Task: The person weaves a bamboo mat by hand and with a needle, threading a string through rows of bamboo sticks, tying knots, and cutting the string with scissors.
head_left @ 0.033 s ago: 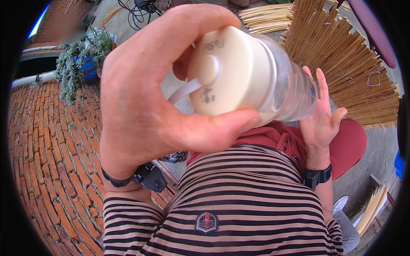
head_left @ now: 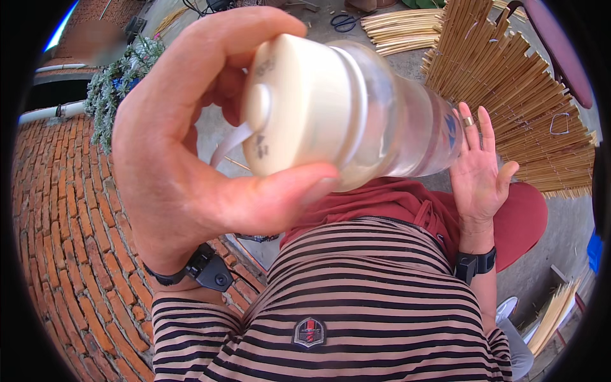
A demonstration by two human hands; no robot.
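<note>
My left hand point(head_left: 172, 140) is wrapped around the cream lid of a clear plastic water bottle point(head_left: 407, 114), thumb below and fingers over the top. A round knob and a pale strap show on the lid's end. The bottle lies nearly sideways close to my face, its base pointing right, with clear liquid inside. By that base my right hand point(head_left: 477, 178) is held up with the palm showing and the fingers stretched, holding nothing. A ring sits on one finger. Whether its fingertips touch the base I cannot tell.
A mat of tied thin sticks point(head_left: 509, 102) spreads at the right, beside a stack of loose sticks point(head_left: 401, 28). Blue-handled scissors point(head_left: 344, 23) lie on the ground. To the left are a brick surface point(head_left: 70, 223) and a grey-green plant point(head_left: 114, 89). More sticks point(head_left: 554, 318) lie lower right.
My left hand and the bottle have moved left, and the bottle lies more level. Its base has drawn away from my right palm, baring more of the fingers. The scissors have come into view.
</note>
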